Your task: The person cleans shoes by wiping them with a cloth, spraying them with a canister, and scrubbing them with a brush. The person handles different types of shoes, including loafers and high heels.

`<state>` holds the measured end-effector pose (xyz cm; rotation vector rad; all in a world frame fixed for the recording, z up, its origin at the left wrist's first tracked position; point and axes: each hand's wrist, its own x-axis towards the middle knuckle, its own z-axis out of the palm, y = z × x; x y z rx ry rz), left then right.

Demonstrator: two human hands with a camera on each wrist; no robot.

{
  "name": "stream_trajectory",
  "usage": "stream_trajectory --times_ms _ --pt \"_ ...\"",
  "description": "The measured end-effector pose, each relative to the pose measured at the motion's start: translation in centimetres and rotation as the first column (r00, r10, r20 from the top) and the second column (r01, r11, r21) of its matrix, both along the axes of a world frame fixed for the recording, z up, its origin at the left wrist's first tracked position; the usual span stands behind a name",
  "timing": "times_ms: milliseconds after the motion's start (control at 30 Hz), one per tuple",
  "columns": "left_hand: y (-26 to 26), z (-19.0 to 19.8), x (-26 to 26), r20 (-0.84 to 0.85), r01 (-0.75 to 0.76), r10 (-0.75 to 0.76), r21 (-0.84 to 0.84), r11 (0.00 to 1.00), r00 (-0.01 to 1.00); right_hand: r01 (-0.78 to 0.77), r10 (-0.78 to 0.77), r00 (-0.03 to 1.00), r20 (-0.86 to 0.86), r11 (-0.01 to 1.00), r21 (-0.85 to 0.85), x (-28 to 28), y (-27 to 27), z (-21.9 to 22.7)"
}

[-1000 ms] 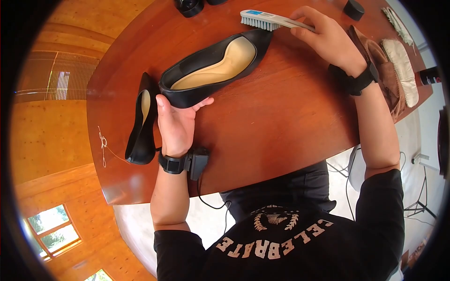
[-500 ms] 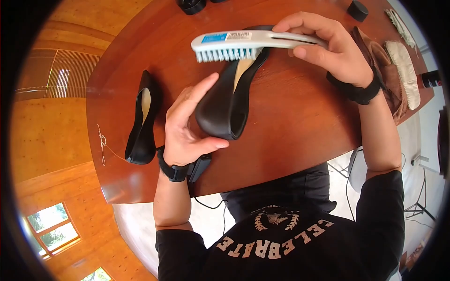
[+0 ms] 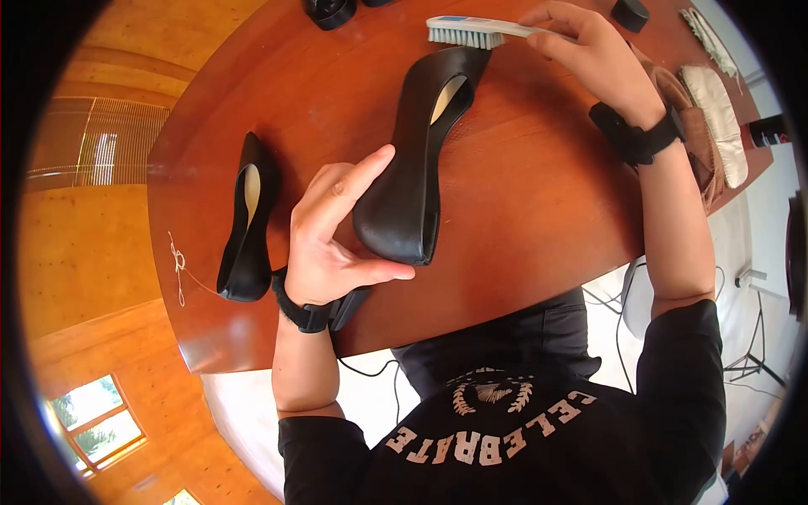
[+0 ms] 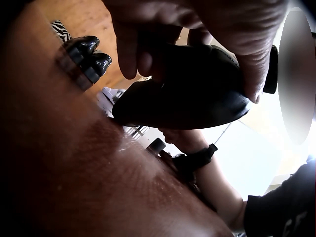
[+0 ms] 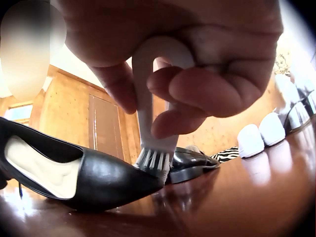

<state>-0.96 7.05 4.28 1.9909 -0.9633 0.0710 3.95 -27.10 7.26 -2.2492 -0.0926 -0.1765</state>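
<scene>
The left hand (image 3: 324,231) grips the heel end of a black pointed shoe (image 3: 404,177), which is tilted on its side in the head view. In the left wrist view, fingers and thumb hold the dark shoe (image 4: 197,98) from above. The right hand (image 3: 593,59) holds the handle of a white brush (image 3: 467,32) with bluish bristles. Seen from the right wrist, the brush (image 5: 157,133) has its bristles against the shoe's pointed toe (image 5: 123,180), under the right hand's curled fingers (image 5: 212,91). A second black shoe (image 3: 246,227) stands to the left.
Glossy black shoes (image 3: 330,10) stand at the table's far edge, with a dark round object (image 3: 629,15) farther right. A brown cloth (image 3: 673,93) and a cream pad (image 3: 714,126) lie at the right. Thin string (image 3: 178,261) lies near the left edge.
The left hand has turned the shoe from showing its beige insole onto its side. The brush swung left over the shoe, then went back to the toe end.
</scene>
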Motion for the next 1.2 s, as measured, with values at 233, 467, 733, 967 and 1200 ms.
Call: stream_trajectory --times_ms 233,467,733,967,1200 --pt "0.3 -0.3 0.1 -0.045 -0.004 0.003 -0.013 1.0 0.999 0.01 -0.01 1.0 -0.012 1.0 -0.012 -0.8 0.3 1.0" --pt "0.4 -0.5 0.3 -0.043 -0.018 0.016 -0.055 0.998 0.999 -0.039 0.04 0.998 0.052 0.999 -0.02 0.2 -0.1 -0.9" --pt "0.4 -1.2 -0.3 -0.242 -0.107 0.072 -0.136 0.985 0.968 -0.425 0.361 0.901 0.241 0.847 0.319 0.4 0.7 -2.6" --pt "1.2 -2.0 -0.4 -0.281 -0.156 0.097 -0.194 0.969 0.955 -0.632 0.579 0.772 0.264 0.649 0.424 -1.8 2.0 -1.6" --pt "1.1 -1.5 -0.2 -0.169 -0.083 0.064 -0.104 0.991 0.984 -0.687 0.75 0.635 0.186 0.437 0.58 -2.5 1.3 -0.3"
